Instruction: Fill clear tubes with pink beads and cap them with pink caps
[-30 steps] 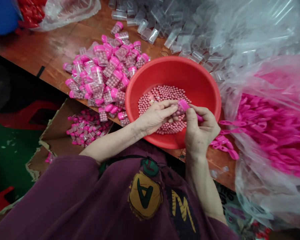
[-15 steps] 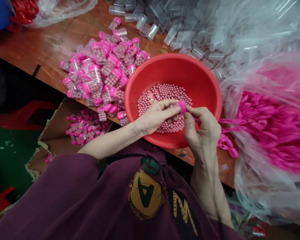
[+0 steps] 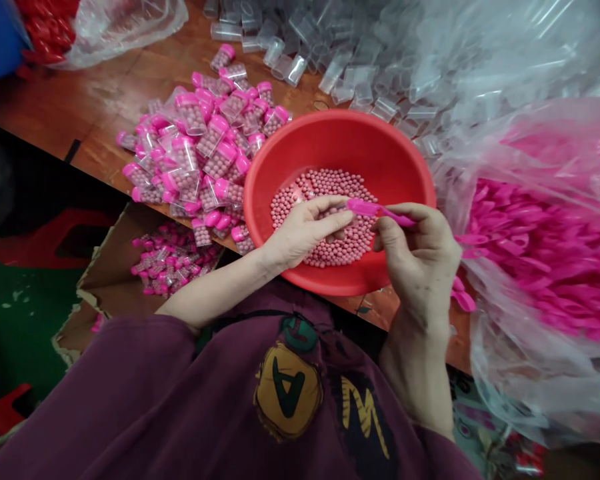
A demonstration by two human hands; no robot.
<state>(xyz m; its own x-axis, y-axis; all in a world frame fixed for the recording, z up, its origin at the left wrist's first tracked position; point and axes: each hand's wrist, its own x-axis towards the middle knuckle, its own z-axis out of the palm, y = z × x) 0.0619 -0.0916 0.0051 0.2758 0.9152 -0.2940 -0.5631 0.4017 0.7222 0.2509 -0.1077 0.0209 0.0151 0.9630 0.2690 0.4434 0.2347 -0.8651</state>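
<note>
Over the red bowl point(image 3: 405, 167) of small pink beads point(image 3: 325, 187), my left hand point(image 3: 303, 230) is closed around a small clear vial that its fingers mostly hide. My right hand point(image 3: 423, 253) pinches a long pink cap piece point(image 3: 377, 211) between thumb and fingers. The tip of that piece rests at the left hand's fingertips. Both hands meet above the bowl's near half.
A heap of bead-filled vials with pink caps point(image 3: 200, 150) lies left of the bowl on the wooden table point(image 3: 80, 107). Empty clear vials point(image 3: 330, 60) cover the far side. A plastic bag of pink caps point(image 3: 545, 253) sits right. A cardboard box point(image 3: 110, 267) below holds more filled vials.
The capped vial seen between my hands a second ago has sunk into the left fist. My right hand has drawn slightly right and now shows a long pink piece lying flat.
</note>
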